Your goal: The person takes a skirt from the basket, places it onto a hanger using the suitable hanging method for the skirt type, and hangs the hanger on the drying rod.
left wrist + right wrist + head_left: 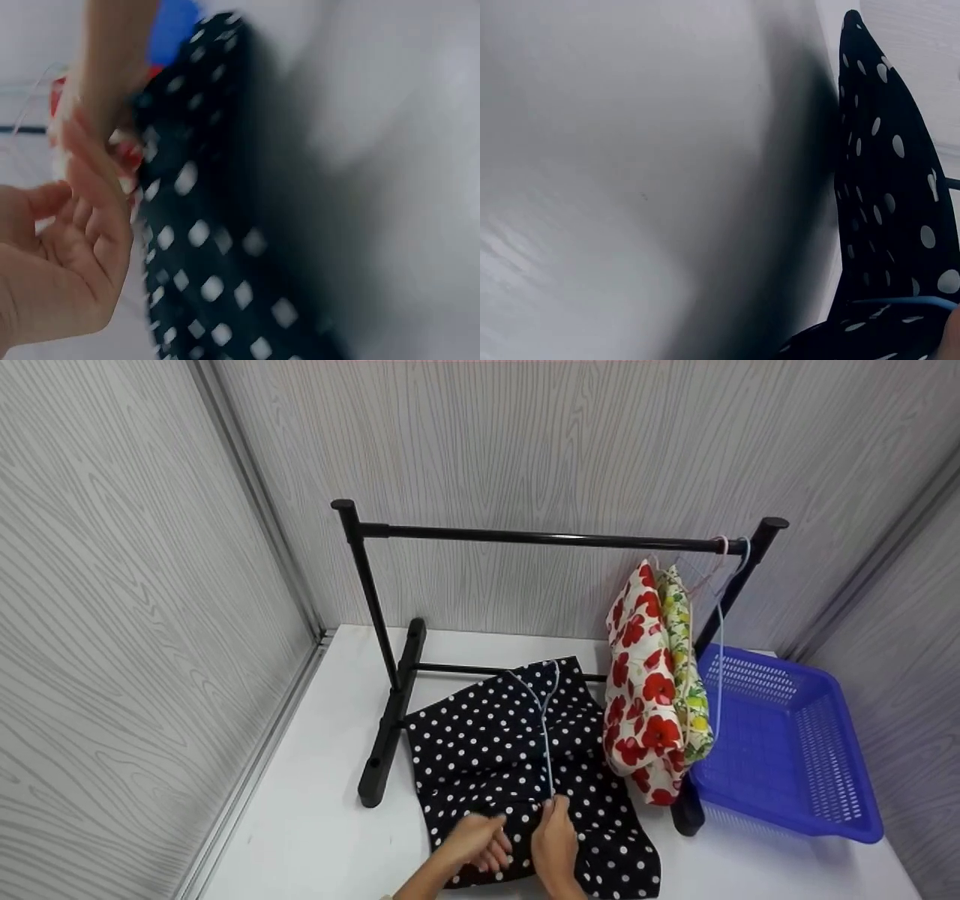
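A black cloth with white polka dots (480, 750) spreads across the middle of the head view, in front of the rack. Over it runs a light blue wire hanger (546, 742), forked at its far end. My right hand (555, 840) grips the near end of the hanger; in the right wrist view only a bit of this hand (949, 341) shows, beside the blue wire (900, 301). Just left of it, my left hand (478, 840) is over the cloth's near part, its fingers loosely bent. The left wrist view shows that hand (71, 277) holding nothing, thumb apart from the fingers, beside the dotted cloth (202, 247).
A black clothes rack (525, 538) stands behind the cloth. At its right end hang a red-flowered cloth (637, 682) and a yellow-and-green patterned cloth (697, 705). A blue plastic basket (825, 750) lies to the right on the white table (315, 810). Grey wood-grain panels (480, 442) enclose the space.
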`<state>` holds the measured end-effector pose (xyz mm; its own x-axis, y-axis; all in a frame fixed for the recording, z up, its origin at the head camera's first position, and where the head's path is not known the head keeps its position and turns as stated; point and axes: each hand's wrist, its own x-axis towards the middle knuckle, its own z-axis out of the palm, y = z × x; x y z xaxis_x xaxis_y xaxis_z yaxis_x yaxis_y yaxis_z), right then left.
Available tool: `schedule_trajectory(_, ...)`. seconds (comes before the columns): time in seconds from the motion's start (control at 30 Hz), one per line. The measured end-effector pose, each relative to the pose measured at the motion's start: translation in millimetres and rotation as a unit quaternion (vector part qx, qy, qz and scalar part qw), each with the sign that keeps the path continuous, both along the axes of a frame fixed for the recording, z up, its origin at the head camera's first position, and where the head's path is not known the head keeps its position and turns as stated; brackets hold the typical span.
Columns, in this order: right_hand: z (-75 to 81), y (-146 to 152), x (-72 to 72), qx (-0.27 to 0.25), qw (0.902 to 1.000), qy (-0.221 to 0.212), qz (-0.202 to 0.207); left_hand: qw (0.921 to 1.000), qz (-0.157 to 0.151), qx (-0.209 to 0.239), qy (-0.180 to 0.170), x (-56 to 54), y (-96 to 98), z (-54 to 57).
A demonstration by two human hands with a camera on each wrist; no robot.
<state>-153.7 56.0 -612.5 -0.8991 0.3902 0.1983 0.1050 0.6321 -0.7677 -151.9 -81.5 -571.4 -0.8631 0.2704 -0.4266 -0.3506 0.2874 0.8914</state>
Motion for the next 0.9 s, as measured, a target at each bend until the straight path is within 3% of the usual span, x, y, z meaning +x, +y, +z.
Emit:
schedule_trajectory(0.07, 4.0, 2.6, -0.3, -0.014, 0.9999, -0.008, 0.007, 0.9925, 0.034, -0.046, 0.108, -19.8, -7.0, 1.7)
schedule_trajectory(0.17, 10.9, 7.6, -0.6, -0.041, 0.9988, -0.014, 0.022, 0.9591, 0.049, -0.154, 0.232, -45.8, -17.7, -3.8)
schedule_trajectory(0.23, 15.6, 11.2, -0.2, -0.055, 0.9978, -0.014, 0.033, 0.9403, 0.036, -0.210, 0.266, -59.4, -21.5, -10.3)
schedule_trajectory(0.3, 20.7, 14.8, 0.8, -0.064, 0.9969, -0.010, 0.043, 0.9315, 0.020, -0.235, 0.277, -70.5, -22.7, -15.9)
schedule_trajectory(0.47, 37.2, 23.9, 3.4, -0.077, 0.9942, 0.006, 0.076, 0.9287, 0.012, -0.245, 0.278, -92.2, -17.7, -23.9)
schedule_trajectory(0.63, 56.5, 34.4, 3.8, -0.096, 0.9871, 0.039, 0.121, 0.9262, 0.039, -0.245, 0.284, -108.9, -14.8, -25.6)
schedule_trajectory(0.77, 73.3, 43.3, 5.0, -0.102, 0.9807, 0.051, 0.159, 0.9316, 0.067, -0.227, 0.276, -120.3, -15.8, -22.7)
schedule_trajectory(0.9, 88.0, 52.2, 6.3, -0.094, 0.9733, 0.072, 0.196, 0.9444, 0.089, -0.179, 0.261, -129.7, -20.2, -16.4)
